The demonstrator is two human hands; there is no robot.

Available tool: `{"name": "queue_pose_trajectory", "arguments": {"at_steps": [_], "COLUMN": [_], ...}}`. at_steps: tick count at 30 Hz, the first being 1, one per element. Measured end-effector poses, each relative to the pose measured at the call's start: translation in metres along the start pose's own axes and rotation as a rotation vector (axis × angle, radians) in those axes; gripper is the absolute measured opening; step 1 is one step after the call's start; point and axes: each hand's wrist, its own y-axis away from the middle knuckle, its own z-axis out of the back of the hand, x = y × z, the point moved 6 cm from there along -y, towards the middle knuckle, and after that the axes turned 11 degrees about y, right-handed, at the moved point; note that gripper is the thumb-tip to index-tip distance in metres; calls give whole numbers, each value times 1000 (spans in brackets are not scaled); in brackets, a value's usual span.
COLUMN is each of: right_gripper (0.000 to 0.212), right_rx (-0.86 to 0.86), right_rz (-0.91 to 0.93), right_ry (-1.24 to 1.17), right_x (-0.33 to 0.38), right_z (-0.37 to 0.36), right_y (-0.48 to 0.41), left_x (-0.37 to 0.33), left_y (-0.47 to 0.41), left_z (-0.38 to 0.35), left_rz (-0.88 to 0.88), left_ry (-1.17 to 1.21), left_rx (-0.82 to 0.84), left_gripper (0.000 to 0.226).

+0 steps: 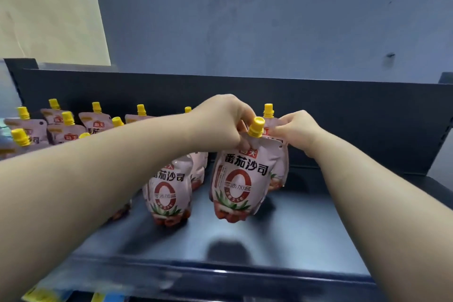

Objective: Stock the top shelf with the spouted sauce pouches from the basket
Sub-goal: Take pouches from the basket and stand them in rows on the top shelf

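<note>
Sauce pouch (236,179) stands upright on the top shelf (306,228), right of stocked rows (61,127). Top pinched by left hand (220,125) beside the yellow spout (256,126); right hand (297,130) pinches the opposite corner. Soft, full, probably slumps: best gripped at the stiff spout collar.

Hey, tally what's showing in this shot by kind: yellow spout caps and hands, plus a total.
Yellow plastic spout caps: 11 showing
Hands: 2, left hand and right hand, both gripping the front pink sauce pouch
Total: 13

Blue-grey wall (269,19), cream panel (49,7)
</note>
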Motion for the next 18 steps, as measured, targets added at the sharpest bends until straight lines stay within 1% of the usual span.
{"name": "queue_pose_trajectory", "arguments": {"at_steps": [3,7,10,14,18], "right_gripper": [4,9,8,12,9], "right_rx": [-10,-21,-29,25,105], "right_rz": [22,58,62,85,105], "right_ry": [5,39,24,8,16], "right_x": [3,11,13,11,3], "right_z": [-3,-14,-26,-45,-64], "right_y": [-22,-50,-70,-85,-93], "left_x": [0,5,12,29,44], "left_y": [-15,-33,-43,-54,-62], "left_z": [6,12,16,15,9], "left_rz": [11,38,53,107,162], "left_ry": [-70,-131,-183,-238,-263], "left_rx": [21,21,10,35,77], "left_gripper": [18,15,16,15,16]}}
